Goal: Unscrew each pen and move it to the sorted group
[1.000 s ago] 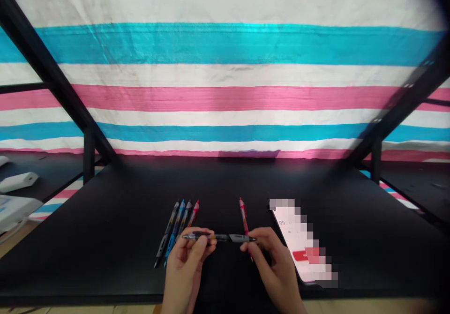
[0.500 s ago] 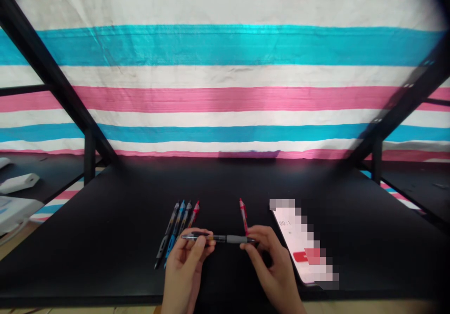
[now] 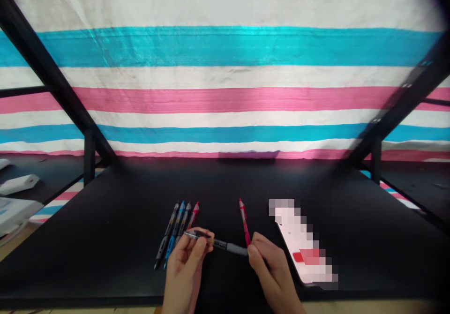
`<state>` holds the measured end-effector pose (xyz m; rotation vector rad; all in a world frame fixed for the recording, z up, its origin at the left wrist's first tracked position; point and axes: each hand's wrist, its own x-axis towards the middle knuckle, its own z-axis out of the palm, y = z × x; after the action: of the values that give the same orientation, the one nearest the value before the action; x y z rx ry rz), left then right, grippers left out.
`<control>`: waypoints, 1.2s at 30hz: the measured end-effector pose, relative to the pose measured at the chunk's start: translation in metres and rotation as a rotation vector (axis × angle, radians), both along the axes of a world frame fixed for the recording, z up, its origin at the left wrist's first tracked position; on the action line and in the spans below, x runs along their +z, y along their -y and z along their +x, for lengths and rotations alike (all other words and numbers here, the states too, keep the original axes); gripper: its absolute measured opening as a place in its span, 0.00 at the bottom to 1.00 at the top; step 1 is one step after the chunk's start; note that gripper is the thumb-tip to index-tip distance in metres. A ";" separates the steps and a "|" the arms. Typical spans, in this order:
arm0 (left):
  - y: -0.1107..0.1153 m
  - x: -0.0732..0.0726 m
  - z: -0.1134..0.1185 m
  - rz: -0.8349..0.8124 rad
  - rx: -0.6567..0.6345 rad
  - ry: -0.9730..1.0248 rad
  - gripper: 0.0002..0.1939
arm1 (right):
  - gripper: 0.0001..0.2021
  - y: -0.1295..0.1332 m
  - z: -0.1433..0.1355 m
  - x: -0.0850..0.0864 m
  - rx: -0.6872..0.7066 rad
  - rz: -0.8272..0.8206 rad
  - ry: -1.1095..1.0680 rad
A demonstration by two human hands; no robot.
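A black pen with a grey grip (image 3: 221,244) is held above the black table (image 3: 140,187), sloping down to the right. My left hand (image 3: 191,257) pinches its clear barrel end. The fingers of my right hand (image 3: 270,269) close around its other end, hiding the tip. Left of and partly behind my left hand, a blue pen (image 3: 176,225), black pens (image 3: 166,236) and a red pen (image 3: 193,214) lie side by side. Another red pen (image 3: 245,220) lies alone, its lower end beside my right fingers.
A phone (image 3: 298,257) with a partly pixelated screen lies right of my right hand. White devices (image 3: 17,213) sit on a surface at the far left. Black metal bars (image 3: 89,159) rise at both sides before a striped sheet (image 3: 225,47).
The pen's right end has dipped toward me. My right fingers have moved slightly down and closed further over that end, uncovering more of the lone red pen.
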<state>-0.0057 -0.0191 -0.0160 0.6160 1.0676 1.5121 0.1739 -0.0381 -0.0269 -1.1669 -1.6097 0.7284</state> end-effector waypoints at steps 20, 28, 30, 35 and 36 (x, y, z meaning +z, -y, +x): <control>-0.031 0.034 -0.017 0.146 -0.069 -0.099 0.30 | 0.24 0.000 0.007 -0.012 -0.028 -0.218 -0.350; -0.036 0.036 -0.012 0.182 -0.131 -0.177 0.21 | 0.24 0.004 0.000 0.000 -0.075 -0.247 -0.344; -0.036 0.038 -0.012 0.174 -0.126 -0.182 0.22 | 0.24 0.004 0.000 0.000 -0.077 -0.247 -0.336; -0.038 0.042 -0.014 0.164 -0.140 -0.183 0.24 | 0.24 0.003 0.002 0.000 -0.083 -0.259 -0.314; -0.039 0.043 -0.015 0.170 -0.153 -0.185 0.23 | 0.24 0.003 0.002 0.000 -0.077 -0.260 -0.311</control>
<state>-0.0209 0.0195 0.0270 0.9504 1.0115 1.4413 0.1759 -0.0411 -0.0273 -1.2221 -1.2307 1.0366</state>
